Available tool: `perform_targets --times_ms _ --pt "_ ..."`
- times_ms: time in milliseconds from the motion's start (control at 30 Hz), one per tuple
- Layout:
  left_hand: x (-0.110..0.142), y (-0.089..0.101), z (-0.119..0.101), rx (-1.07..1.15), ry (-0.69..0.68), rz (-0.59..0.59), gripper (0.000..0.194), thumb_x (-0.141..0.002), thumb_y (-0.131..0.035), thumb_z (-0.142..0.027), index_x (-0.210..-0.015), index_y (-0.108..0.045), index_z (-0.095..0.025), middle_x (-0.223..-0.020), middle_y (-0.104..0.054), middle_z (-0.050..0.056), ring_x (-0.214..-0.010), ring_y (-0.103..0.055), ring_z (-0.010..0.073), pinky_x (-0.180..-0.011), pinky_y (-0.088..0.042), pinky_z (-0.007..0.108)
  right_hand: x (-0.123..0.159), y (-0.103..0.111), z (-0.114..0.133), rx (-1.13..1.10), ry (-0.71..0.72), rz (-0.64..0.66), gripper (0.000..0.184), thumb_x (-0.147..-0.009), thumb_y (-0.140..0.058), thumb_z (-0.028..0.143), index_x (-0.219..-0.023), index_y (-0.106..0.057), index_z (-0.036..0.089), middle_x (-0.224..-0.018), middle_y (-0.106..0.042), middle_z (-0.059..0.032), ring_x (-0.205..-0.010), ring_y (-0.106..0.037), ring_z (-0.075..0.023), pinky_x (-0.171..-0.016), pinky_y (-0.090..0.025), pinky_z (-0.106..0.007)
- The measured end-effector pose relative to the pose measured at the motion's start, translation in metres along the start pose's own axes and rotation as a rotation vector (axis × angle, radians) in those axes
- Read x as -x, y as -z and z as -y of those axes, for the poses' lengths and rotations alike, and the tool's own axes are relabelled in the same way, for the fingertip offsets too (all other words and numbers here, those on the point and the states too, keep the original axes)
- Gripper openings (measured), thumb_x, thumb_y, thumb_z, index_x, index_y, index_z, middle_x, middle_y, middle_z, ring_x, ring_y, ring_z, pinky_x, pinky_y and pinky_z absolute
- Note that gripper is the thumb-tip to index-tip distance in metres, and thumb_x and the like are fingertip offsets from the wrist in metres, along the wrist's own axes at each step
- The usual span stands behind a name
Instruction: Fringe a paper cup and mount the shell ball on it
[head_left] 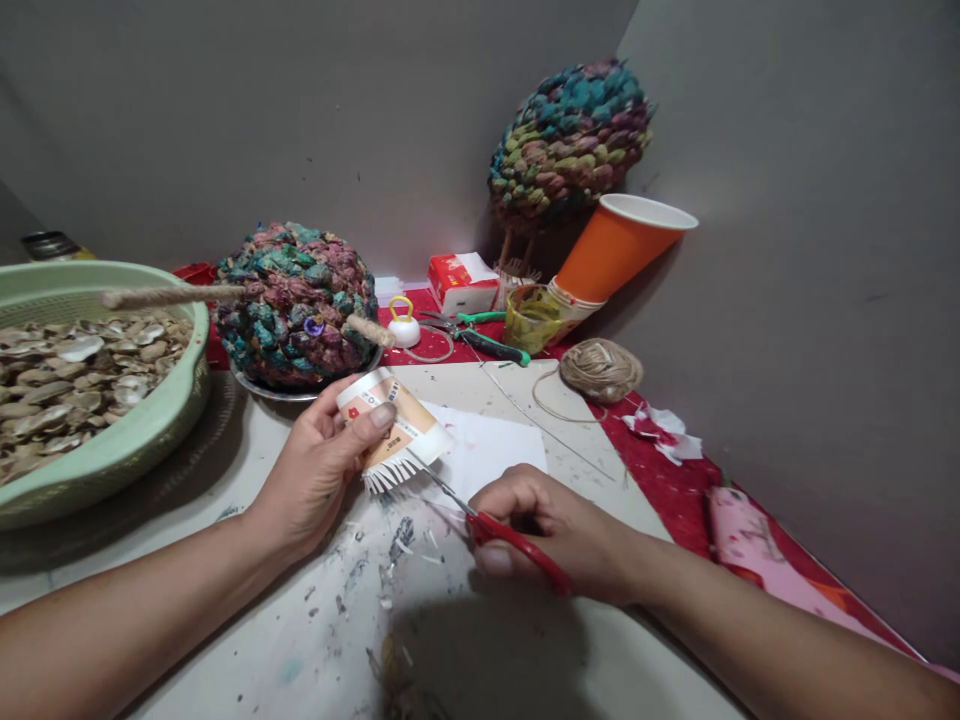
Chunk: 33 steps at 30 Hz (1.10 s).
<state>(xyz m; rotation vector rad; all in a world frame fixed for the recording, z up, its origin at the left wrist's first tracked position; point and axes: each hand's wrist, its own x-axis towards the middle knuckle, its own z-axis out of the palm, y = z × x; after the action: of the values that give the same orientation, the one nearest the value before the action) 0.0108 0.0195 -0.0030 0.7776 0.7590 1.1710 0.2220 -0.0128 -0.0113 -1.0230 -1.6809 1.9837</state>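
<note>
Between the thumb and fingers of my left hand [319, 465] is a printed paper cup [397, 420], tilted on its side. Its lower edge is cut into a fringe of thin strips [390, 473]. My right hand [540, 530] grips red-handled scissors [521, 550], whose blades meet the cup's edge beside the fringe. How far the blades are apart is hard to make out. Under them lie a white sheet of paper [502, 445] and small paper scraps [405, 547] on the paint-marked board [315, 640].
A green basket of shells [196, 370] stands left. A colourful shell-covered ball [292, 300] with twine-wrapped sticks rests on a dish behind my left hand. Behind are pliers [495, 345], a twine ball [600, 370], orange cups [615, 250] and a second shell-covered form [574, 140] by the wall.
</note>
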Motion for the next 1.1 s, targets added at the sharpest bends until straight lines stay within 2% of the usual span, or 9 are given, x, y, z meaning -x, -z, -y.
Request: perform_targets --times_ms 200,367,567,1033,1100 --pt "0.0006 0.0009 -0.0005 0.005 -0.001 -0.012 0.036 -0.073 -0.085 -0.02 -0.105 -0.069 -0.017 -0.087 -0.078 0.003 -0.067 -0.069 0.0134 -0.064 -0.055 0.021 0.0003 -0.0004 0.0017 -0.009 -0.005 0.003 0.063 -0.07 -0.079 0.061 -0.051 -0.038 0.017 -0.049 -0.027 0.0091 -0.048 -0.02 -0.0042 -0.043 -0.017 -0.02" --pt "0.0007 0.0013 0.0007 -0.016 -0.006 -0.019 0.035 -0.074 -0.085 -0.021 -0.105 -0.069 -0.018 -0.09 -0.078 0.004 -0.078 -0.073 0.0168 -0.075 -0.057 0.026 -0.0007 -0.0002 0.0016 -0.005 0.0 0.0 0.064 -0.069 -0.081 0.059 -0.05 -0.036 0.018 -0.049 -0.025 0.0095 -0.048 -0.018 -0.0043 -0.043 -0.016 -0.02" --pt "0.0003 0.0003 0.0006 -0.025 -0.021 -0.019 0.036 -0.072 -0.086 -0.023 -0.104 -0.069 -0.018 -0.089 -0.078 0.004 -0.08 -0.074 0.0191 -0.079 -0.058 0.03 -0.0006 0.0012 -0.0023 -0.027 0.046 0.003 0.064 -0.074 -0.075 0.062 -0.051 -0.034 0.018 -0.048 -0.025 0.0097 -0.046 -0.018 -0.0039 -0.042 -0.016 -0.02" --pt "0.0004 0.0018 0.0028 -0.033 -0.025 -0.016 0.035 -0.075 -0.085 -0.023 -0.106 -0.07 -0.018 -0.093 -0.079 0.005 -0.084 -0.075 0.0192 -0.082 -0.058 0.029 0.0008 -0.0006 0.0002 -0.086 0.088 -0.022 0.064 -0.075 -0.076 0.06 -0.049 -0.035 0.018 -0.045 -0.026 0.01 -0.043 -0.019 -0.003 -0.04 -0.016 -0.019" --pt "0.0006 0.0012 0.0026 -0.022 -0.023 -0.012 0.036 -0.074 -0.085 -0.023 -0.106 -0.07 -0.018 -0.091 -0.079 0.005 -0.081 -0.075 0.0188 -0.078 -0.058 0.027 0.0009 -0.0005 -0.0007 -0.082 0.088 -0.02 0.064 -0.076 -0.075 0.06 -0.049 -0.035 0.018 -0.045 -0.026 0.0102 -0.043 -0.019 -0.0031 -0.04 -0.017 -0.019"
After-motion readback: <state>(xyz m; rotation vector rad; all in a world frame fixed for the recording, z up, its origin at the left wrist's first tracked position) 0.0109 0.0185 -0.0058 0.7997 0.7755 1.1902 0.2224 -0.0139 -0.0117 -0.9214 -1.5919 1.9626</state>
